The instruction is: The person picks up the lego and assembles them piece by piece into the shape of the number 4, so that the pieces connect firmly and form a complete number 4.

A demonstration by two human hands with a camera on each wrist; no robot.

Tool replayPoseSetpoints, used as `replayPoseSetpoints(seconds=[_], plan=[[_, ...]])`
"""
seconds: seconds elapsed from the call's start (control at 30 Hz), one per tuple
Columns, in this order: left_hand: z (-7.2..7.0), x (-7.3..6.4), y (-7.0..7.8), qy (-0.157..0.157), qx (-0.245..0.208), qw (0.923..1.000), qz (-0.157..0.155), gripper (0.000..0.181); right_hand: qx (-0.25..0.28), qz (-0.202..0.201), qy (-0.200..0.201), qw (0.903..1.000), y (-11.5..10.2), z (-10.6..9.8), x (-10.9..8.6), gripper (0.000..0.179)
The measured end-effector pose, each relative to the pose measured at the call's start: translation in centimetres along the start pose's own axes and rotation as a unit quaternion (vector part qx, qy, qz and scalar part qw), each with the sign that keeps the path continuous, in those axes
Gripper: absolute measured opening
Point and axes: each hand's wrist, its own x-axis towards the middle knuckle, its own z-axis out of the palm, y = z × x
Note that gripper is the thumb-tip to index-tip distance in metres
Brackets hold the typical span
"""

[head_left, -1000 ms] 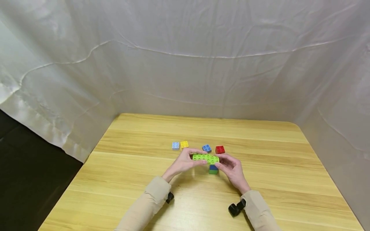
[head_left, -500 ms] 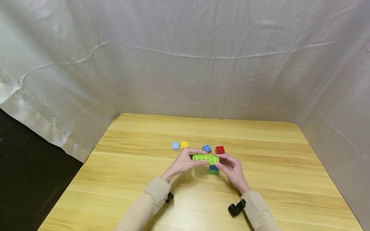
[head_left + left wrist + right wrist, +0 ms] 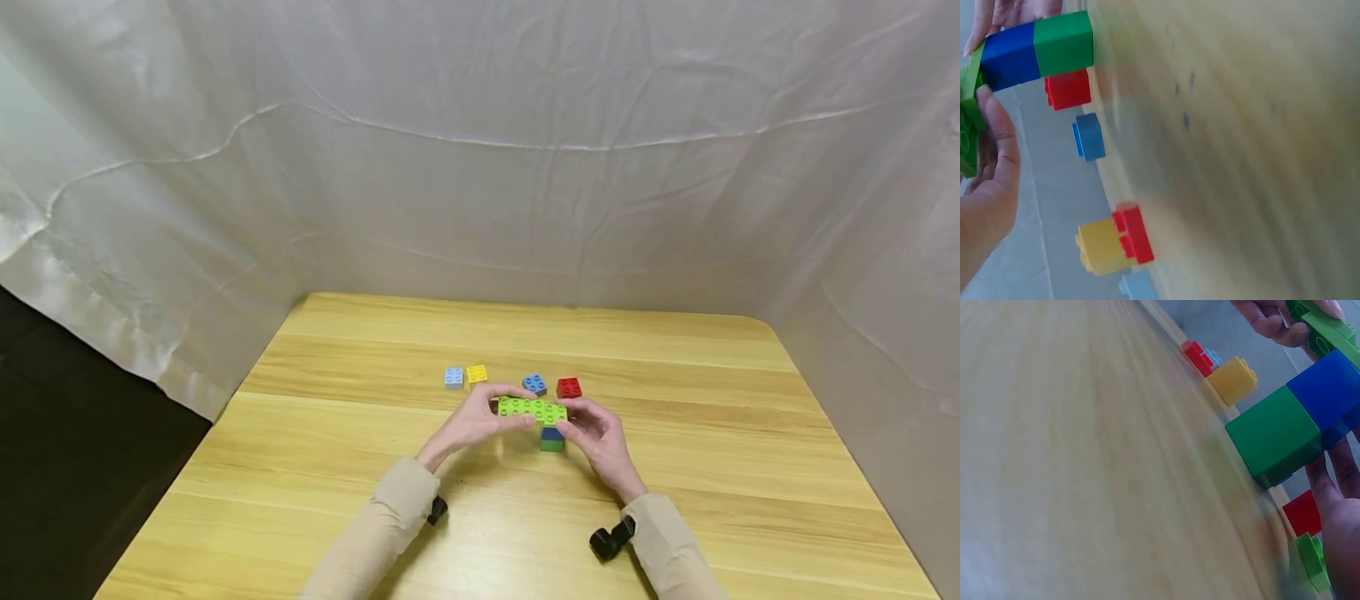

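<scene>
A long lime-green toy building brick section (image 3: 525, 408) tops a small upright stack, jutting out to the left. Beneath its right end come a dark blue brick (image 3: 1011, 56) and then a green brick (image 3: 1065, 44) at the tabletop. My left hand (image 3: 477, 417) grips the overhanging left part between thumb and fingers. At the other end, my right hand (image 3: 602, 442) pinches the lime-green section, its fingers also lying behind the blue brick in the right wrist view. From below, the hollow underside of the overhang shows in both wrist views.
Behind the hands lie a light blue brick (image 3: 453, 377), a yellow brick (image 3: 476, 374), a blue brick (image 3: 534, 384) and a red brick (image 3: 568, 387). A thin red brick (image 3: 1134, 232) sits by the yellow one. A thin lime-green brick (image 3: 1313, 562) lies beyond my right hand.
The head view has shifted very slightly. Both hands keep the same hold, and the stack and loose bricks stay in place.
</scene>
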Motion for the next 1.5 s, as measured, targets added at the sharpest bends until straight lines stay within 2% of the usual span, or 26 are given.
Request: replayPoseSetpoints(seconds=[0.17, 0.23, 0.33, 0.43, 0.53, 0.6, 1.0, 1.27, 1.5], plan=[[-1.0, -0.3, 0.1, -0.025, 0.011, 0.9996, 0.009, 0.046, -0.002, 0.009, 0.004, 1.0000, 0.0, 0.0, 0.0, 0.033], [-1.7, -0.5, 0.0, -0.024, 0.011, 0.9996, 0.008, 0.048, 0.000, 0.009, 0.006, 0.9999, 0.0, 0.0, 0.1, 0.033], [-2.9, -1.0, -0.2, -0.011, 0.013, 0.9997, 0.016, 0.046, 0.002, 0.011, 0.007, 0.9999, 0.1, 0.1, 0.2, 0.034], [-4.3, -1.6, -0.4, 0.019, 0.020, 0.9993, 0.024, 0.041, 0.005, 0.013, 0.005, 0.9999, 0.2, 0.1, 0.2, 0.036], [-5.3, -2.1, -0.8, 0.049, 0.034, 0.9981, 0.019, 0.038, 0.006, 0.012, 0.003, 0.9999, 0.2, 0.1, 0.2, 0.036], [-5.7, -2.2, -1.0, 0.057, 0.047, 0.9972, 0.012, 0.039, 0.006, 0.009, 0.006, 0.9999, 0.2, 0.1, 0.2, 0.036], [-5.7, -1.5, -1.9, 0.022, 0.130, 0.9913, -0.008, 0.048, 0.010, 0.021, 0.005, 0.9997, 0.2, 0.0, 0.1, 0.036], [-5.5, -1.2, -2.3, -0.001, 0.167, 0.9846, -0.051, 0.057, 0.010, 0.024, 0.007, 0.9996, 0.1, 0.0, 0.0, 0.036], [-5.2, -0.8, -2.6, -0.004, 0.202, 0.9762, -0.079, 0.053, 0.011, 0.027, 0.007, 0.9995, -0.1, 0.0, 0.0, 0.036]])
